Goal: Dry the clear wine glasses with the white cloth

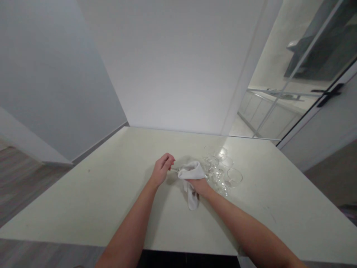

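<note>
The left hand [162, 169], fingers curled nearly closed, pinches one end of what looks like a glass [174, 170], about midway between the left and right edges of the table [111, 193]. Its long axis runs roughly along the near edge into the cloth [192, 172] gripped by the right hand [198, 186], fingers hidden; that hand is nearer the other glasses [214, 175]

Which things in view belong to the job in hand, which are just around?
In the job:
- left hand, holding a thin stem
- right hand, in a white cloth
- clear glasses, probably
- pale table, work surface

Just around:
- black handle
- white panel
</note>
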A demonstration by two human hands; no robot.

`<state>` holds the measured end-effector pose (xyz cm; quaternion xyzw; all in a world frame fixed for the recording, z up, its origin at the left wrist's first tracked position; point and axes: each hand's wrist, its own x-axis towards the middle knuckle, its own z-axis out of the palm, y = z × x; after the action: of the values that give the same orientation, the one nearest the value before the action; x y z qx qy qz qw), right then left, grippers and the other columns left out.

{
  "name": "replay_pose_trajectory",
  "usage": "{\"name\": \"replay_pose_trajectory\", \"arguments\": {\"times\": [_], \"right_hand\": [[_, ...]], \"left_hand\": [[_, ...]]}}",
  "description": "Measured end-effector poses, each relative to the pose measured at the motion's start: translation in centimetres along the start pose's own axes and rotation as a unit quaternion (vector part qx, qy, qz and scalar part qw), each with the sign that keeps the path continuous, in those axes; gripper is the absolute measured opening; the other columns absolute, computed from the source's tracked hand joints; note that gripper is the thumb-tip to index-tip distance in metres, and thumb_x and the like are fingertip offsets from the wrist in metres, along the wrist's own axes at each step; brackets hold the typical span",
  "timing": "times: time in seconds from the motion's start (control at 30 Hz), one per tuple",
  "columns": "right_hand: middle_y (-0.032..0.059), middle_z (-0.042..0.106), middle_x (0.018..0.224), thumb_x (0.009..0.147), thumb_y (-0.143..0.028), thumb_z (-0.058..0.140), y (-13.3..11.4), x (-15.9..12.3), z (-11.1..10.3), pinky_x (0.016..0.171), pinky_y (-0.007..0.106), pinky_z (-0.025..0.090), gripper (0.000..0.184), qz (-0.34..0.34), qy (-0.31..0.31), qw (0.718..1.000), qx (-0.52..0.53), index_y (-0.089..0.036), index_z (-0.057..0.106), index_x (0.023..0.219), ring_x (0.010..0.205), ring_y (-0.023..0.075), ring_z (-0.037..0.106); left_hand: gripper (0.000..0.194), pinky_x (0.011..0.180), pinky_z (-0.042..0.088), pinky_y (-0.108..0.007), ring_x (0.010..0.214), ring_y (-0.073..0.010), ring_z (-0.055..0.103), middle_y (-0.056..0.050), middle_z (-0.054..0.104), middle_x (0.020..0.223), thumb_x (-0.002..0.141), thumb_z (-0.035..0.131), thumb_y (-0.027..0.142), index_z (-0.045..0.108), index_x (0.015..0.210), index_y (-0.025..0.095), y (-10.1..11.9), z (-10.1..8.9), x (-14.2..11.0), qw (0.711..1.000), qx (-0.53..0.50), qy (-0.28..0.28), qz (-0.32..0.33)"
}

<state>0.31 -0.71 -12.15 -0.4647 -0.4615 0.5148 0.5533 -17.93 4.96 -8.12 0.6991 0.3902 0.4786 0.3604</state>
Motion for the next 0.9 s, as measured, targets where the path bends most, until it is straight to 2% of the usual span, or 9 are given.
{"name": "replay_pose_trajectory", "arguments": {"times": [0.1,0.17,0.27,0.4,0.47,0.57,0.7,0.8,0.9], "right_hand": [[0.0038,0.073,0.107,0.071,-0.044,0.070,0.4,0.5,-0.6,0.102,0.044,0.047,0.031,-0.008,0.028,0.999,-0.041,-0.025,0.072,0.095,0.108,0.0257,0.065],[0.0040,0.071,0.111,0.075,-0.046,0.067,0.6,0.5,-0.9,0.101,0.043,0.047,0.033,0.002,0.032,0.998,-0.053,-0.025,0.071,0.099,0.110,0.0245,0.065],[0.0051,0.071,0.111,0.070,-0.043,0.072,0.3,0.0,-0.7,0.101,0.040,0.048,0.039,-0.027,-0.013,0.997,-0.067,-0.023,0.068,0.104,0.109,0.0229,0.065],[0.0061,0.070,0.115,0.056,-0.036,0.084,-0.4,-0.7,0.4,0.100,0.040,0.048,0.071,-0.100,-0.050,0.991,-0.075,-0.024,0.057,0.121,0.107,0.0224,0.065],[0.0055,0.071,0.112,0.053,-0.033,0.085,-0.4,-0.7,0.7,0.099,0.042,0.049,0.075,-0.099,-0.051,0.992,-0.063,-0.024,0.056,0.122,0.104,0.0226,0.066],[0.0039,0.073,0.104,0.059,-0.035,0.082,0.1,-0.2,0.3,0.100,0.044,0.048,0.050,-0.050,-0.015,0.998,-0.025,-0.025,0.066,0.106,0.102,0.0237,0.067],[0.0035,0.073,0.103,0.067,-0.042,0.076,0.6,0.3,-0.5,0.103,0.046,0.045,0.028,0.015,0.073,0.997,0.015,-0.025,0.072,0.089,0.107,0.0261,0.065],[0.0029,0.074,0.102,0.064,-0.037,0.078,-0.1,-0.1,-0.4,0.102,0.045,0.047,0.028,-0.003,0.029,0.999,0.015,-0.026,0.072,0.089,0.104,0.0254,0.066],[0.0026,0.072,0.107,0.061,-0.032,0.080,-1.2,-0.8,0.2,0.104,0.046,0.044,0.043,-0.070,-0.051,0.996,0.000,-0.026,0.069,0.103,0.105,0.0238,0.066]], "left_hand": [[0.047,0.063,0.041,-0.027,0.071,-0.0154,0.054,-0.006,0.059,0.083,0.082,0.049,0.062,0.059,0.088,0.016,0.9,0.2,-0.7,0.989,0.019,-0.003,0.145],[0.047,0.063,0.040,-0.028,0.069,-0.0153,0.052,-0.006,0.059,0.078,0.083,0.049,0.062,0.060,0.081,0.016,1.1,0.3,-0.9,0.986,0.033,-0.024,0.164],[0.051,0.059,0.038,-0.027,0.061,-0.0141,0.050,-0.004,0.056,0.063,0.085,0.045,0.063,0.057,0.067,0.016,0.8,0.4,-0.5,0.997,0.036,-0.010,0.073],[0.070,0.048,0.032,-0.025,0.051,-0.0133,0.048,-0.005,0.056,0.057,0.086,0.021,0.073,0.056,0.065,0.016,-0.3,0.4,0.6,0.987,-0.035,0.003,-0.154],[0.074,0.045,0.028,-0.023,0.049,-0.0128,0.047,-0.005,0.057,0.059,0.083,0.017,0.077,0.056,0.069,0.016,-0.6,0.3,0.9,0.979,-0.070,-0.013,-0.193],[0.072,0.047,0.033,-0.024,0.056,-0.0139,0.050,-0.006,0.060,0.070,0.079,0.024,0.080,0.058,0.080,0.016,-0.4,0.1,0.6,0.992,-0.097,-0.020,-0.084],[0.057,0.063,0.041,-0.028,0.069,-0.0159,0.052,-0.006,0.060,0.078,0.081,0.045,0.070,0.061,0.080,0.016,0.5,0.1,-0.3,0.994,-0.006,-0.021,0.111],[0.052,0.061,0.037,-0.028,0.061,-0.0142,0.047,-0.002,0.052,0.063,0.086,0.044,0.062,0.056,0.062,0.017,0.6,0.3,-0.3,0.994,0.054,0.014,0.095],[0.061,0.053,0.033,-0.027,0.051,-0.0130,0.041,0.000,0.044,0.049,0.089,0.035,0.063,0.053,0.052,0.018,0.0,0.5,0.2,0.998,0.046,0.045,-0.017]]}}
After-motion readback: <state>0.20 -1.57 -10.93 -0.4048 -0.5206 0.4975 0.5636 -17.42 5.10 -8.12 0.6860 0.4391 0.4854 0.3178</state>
